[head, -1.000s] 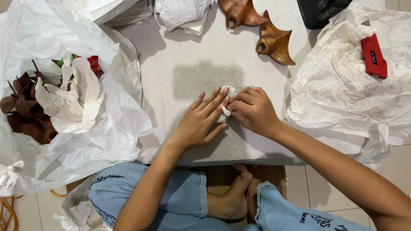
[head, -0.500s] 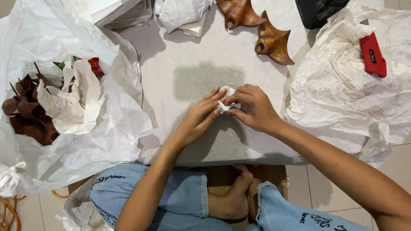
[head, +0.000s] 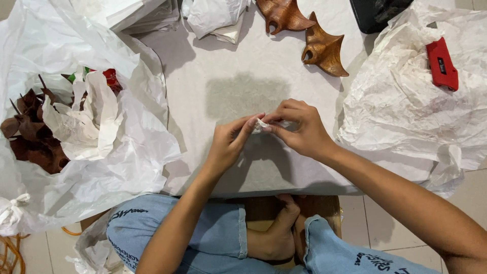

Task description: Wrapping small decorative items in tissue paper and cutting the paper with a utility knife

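Both my hands meet above the middle of a low white table (head: 228,81). My left hand (head: 231,142) and my right hand (head: 299,127) pinch a small crumpled white paper piece (head: 262,125) between their fingertips, lifted slightly off the surface. Two carved brown wooden ray-shaped figures (head: 324,48) lie at the far edge of the table, beyond my hands.
A large white plastic bag (head: 91,167) at the left holds brown wooden pieces (head: 30,137) and crumpled paper. Crinkled white paper (head: 406,111) lies at the right with a red cutter (head: 442,63) on it. Folded white paper (head: 218,18) sits at the back.
My hands lifted the small paper piece off the table surface and now pinch it with the fingertips of both hands. Earlier my left palm lay flat on the table.
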